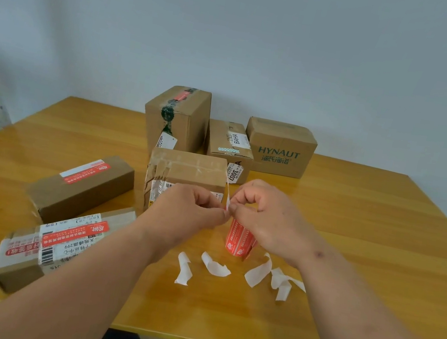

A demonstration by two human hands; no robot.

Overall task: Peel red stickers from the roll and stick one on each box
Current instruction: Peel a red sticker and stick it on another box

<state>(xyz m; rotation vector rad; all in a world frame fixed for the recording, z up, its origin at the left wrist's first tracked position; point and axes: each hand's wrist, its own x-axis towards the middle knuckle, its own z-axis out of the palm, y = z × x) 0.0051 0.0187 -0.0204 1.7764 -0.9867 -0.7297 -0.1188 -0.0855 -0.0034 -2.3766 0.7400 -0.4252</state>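
Over the table's middle my left hand (pixel 188 208) and my right hand (pixel 265 215) meet fingertip to fingertip, both pinching a thin white strip (pixel 228 197) that rises from the red sticker roll (pixel 239 239) under my right hand. Just behind my hands stands a plain taped box (pixel 186 168) with no red sticker showing. A long box (pixel 82 186) at left, a flat box (pixel 53 247) at front left and a tall box (pixel 178 116) at the back each carry a red sticker. A small box (pixel 229 143) and a HYNAUT box (pixel 279 149) show none.
Several curled white backing strips (pixel 214 266) lie on the wooden table (pixel 368 239) in front of the roll. The near table edge runs under my forearms, with my knees below it. A grey wall stands close behind the boxes.
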